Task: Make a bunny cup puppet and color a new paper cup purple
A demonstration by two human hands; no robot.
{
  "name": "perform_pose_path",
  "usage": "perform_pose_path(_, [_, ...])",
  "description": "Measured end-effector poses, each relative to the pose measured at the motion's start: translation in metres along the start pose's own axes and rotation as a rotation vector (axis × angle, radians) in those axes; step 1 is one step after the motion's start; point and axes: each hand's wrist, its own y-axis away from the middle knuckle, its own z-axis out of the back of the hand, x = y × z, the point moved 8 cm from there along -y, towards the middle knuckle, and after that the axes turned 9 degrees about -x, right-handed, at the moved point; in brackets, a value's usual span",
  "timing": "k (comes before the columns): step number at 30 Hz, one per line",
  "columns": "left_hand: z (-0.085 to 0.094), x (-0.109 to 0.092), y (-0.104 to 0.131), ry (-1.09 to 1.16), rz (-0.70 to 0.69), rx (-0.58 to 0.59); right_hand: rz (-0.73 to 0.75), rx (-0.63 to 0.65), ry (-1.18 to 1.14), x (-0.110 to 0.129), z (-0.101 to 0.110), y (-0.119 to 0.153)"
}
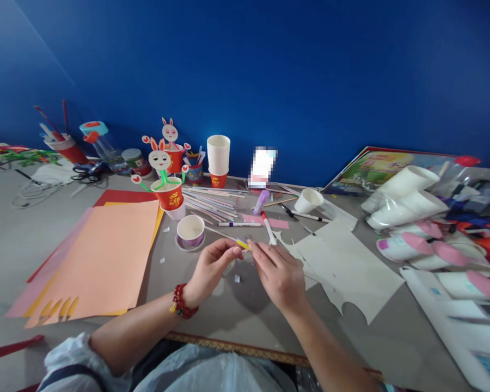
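Note:
Both hands meet over the middle of the grey table. My left hand point(212, 267), with a red bead bracelet at the wrist, pinches a thin pale stick point(220, 233) near a small yellow piece point(242, 244). My right hand point(278, 272) is closed at the right end of the yellow piece; its fingertips partly hide what lies between them. A small paper cup point(190, 231) stands left of the hands. Behind them lie many thin paper sticks point(212, 204) and a marker point(239, 224). A red and white marker point(268, 227) lies just beyond my right hand.
Coloured sheets point(102, 250) lie at left. Rabbit figures point(160, 160) stand in red cups at the back, beside stacked cups point(218, 155). Cut white paper point(347, 267) lies at right, with bagged cups point(404, 196) beyond. Pale scraps point(237, 279) lie near the hands.

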Motion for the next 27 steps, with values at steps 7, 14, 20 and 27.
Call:
perform_pose_path(7, [0.008,0.003,-0.004,-0.009,0.001,-0.084,-0.011,0.040,0.040,0.004,-0.004,0.002])
perform_pose_path(14, [0.010,0.000,-0.005,0.013,-0.046,-0.077,-0.095,0.055,-0.111,-0.002,-0.001,-0.001])
perform_pose_path(20, [-0.001,-0.001,0.000,-0.104,-0.071,0.055,-0.342,0.136,-0.406,-0.022,-0.005,-0.006])
perform_pose_path(27, [-0.013,0.000,0.006,-0.229,-0.110,0.238,-0.556,0.495,-0.675,-0.023,-0.029,0.007])
